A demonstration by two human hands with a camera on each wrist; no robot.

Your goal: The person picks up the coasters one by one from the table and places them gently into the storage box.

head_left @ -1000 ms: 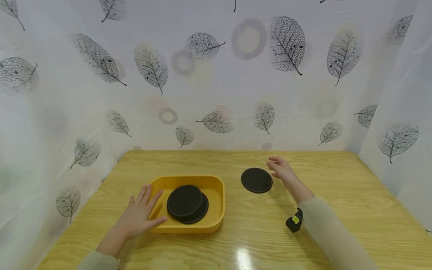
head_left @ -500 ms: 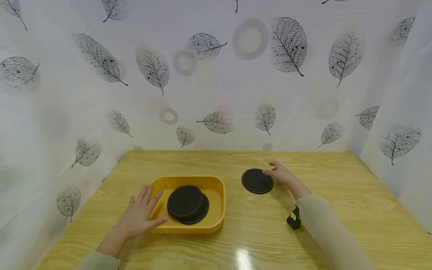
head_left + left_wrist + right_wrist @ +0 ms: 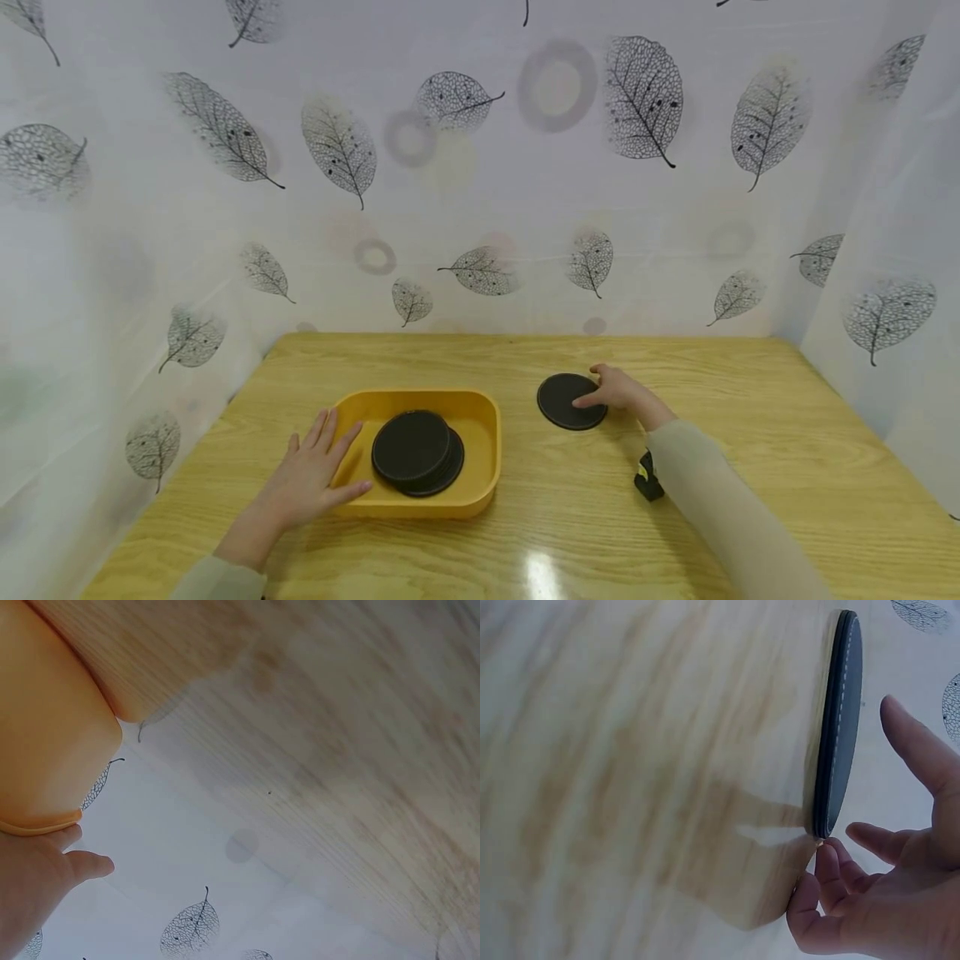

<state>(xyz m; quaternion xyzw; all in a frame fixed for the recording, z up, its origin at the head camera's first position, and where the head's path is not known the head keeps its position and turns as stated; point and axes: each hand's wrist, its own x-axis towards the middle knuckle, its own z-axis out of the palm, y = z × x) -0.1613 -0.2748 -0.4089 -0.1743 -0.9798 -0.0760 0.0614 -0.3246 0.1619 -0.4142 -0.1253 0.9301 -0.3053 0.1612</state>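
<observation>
In the head view, a round black coaster [image 3: 558, 396] with stitched edging lies on the table; the right wrist view shows it edge-on as a stack of thin layers. Over its top reaches the spread thumb of my right hand [image 3: 626, 392], while the curled fingertips [image 3: 829, 851] are right at its edge. My left hand [image 3: 303, 483] rests on the left side of a yellow tray [image 3: 480, 492], fingers straight and spread. Inside the tray sit more black coasters [image 3: 411, 448], a tilted upper one overlapping those beneath.
The wooden table [image 3: 420, 567] runs back to a white curtain [image 3: 480, 192] printed with dark leaves, which also hangs along both sides. A small black device [image 3: 648, 479] is at my right wrist, below the sleeve.
My right hand has moved left and toward me, bringing its thumb over the coaster. The left hand, the tray and the coasters have stayed where they were.
</observation>
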